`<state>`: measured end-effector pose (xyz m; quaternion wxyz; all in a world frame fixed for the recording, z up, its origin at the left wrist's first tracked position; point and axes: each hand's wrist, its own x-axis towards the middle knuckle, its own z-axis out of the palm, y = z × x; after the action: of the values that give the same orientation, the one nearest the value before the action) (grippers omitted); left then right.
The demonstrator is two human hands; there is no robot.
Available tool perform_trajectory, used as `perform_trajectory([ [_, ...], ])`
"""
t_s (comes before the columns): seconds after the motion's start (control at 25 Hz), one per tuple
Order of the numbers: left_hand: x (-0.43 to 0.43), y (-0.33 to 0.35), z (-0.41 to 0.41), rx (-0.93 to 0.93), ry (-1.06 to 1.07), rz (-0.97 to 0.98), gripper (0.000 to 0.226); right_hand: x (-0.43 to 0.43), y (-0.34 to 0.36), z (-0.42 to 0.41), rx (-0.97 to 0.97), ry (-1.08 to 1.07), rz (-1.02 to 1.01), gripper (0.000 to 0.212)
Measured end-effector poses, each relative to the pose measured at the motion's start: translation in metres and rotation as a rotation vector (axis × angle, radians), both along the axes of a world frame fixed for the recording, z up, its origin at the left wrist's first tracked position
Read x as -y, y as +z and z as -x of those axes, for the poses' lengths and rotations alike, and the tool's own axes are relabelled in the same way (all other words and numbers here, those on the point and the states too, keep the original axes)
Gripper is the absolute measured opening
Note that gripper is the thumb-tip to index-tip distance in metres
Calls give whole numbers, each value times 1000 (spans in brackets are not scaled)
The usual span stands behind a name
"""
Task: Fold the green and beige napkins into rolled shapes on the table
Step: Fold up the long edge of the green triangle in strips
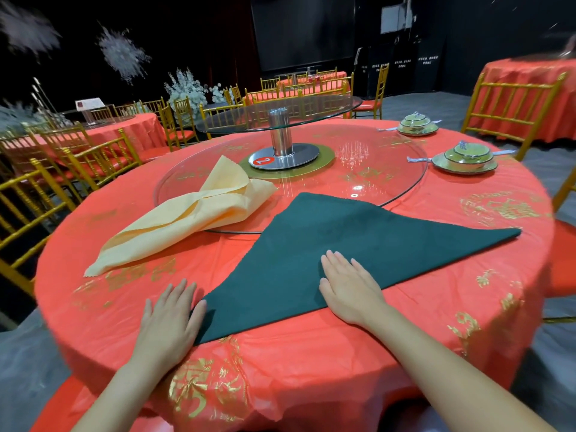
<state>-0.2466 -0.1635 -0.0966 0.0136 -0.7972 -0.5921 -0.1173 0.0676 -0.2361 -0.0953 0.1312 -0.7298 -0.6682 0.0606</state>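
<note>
Right now the green napkin is lying flat as a wide triangle on the near half of the table. Its long straight edge is running along the table's near edge, slanting from a corner at the near left out to a sharp tip at the far right. Its third point is reaching away over the rim of the glass turntable.

The right hand is pressing down on the cloth just inside that long edge, fingers straight and together, holding nothing. The left hand is resting flat on the tablecloth, also gripping nothing, with its thumb side touching the near-left corner.

Both hands are therefore sitting at the long edge, so a roll would probably start there and travel away toward the far point. The left hand is nearer the corner, and the right tip is lying well beyond either hand.

The beige napkin is lying loosely bunched toward the table's left edge, partly on the turntable, apart from the green one. Covered dish sets are standing near the far right edge.

How many layers the green triangle has is not showing, and its near-left corner is partly hidden by the left thumb.
</note>
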Motion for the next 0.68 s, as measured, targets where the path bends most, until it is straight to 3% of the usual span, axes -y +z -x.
perform_trajectory([
  [0.08, 8, 10, -17, 11, -155, -171, 46, -1, 0, 0, -40, 9, -40, 55],
  [0.24, 41, 26, -84, 19, -529, -174, 38, 5, 6, -10, -147, 110, -141, 57],
  [0.36, 49, 26, -105, -104, -593, -130, 37, 24, 12, -48, -68, 180, -137, 76],
  [0.48, 39, 20, -103, -166, -604, -149, 34, 47, 14, -96, 24, 153, -87, 78],
  [0.56, 36, 16, -105, -203, -621, -140, 32, 54, 17, -115, 160, 177, -144, 67],
  [0.68, 37, 13, -105, -291, -628, -168, 19, 48, 18, -127, 384, 281, -302, 29],
])
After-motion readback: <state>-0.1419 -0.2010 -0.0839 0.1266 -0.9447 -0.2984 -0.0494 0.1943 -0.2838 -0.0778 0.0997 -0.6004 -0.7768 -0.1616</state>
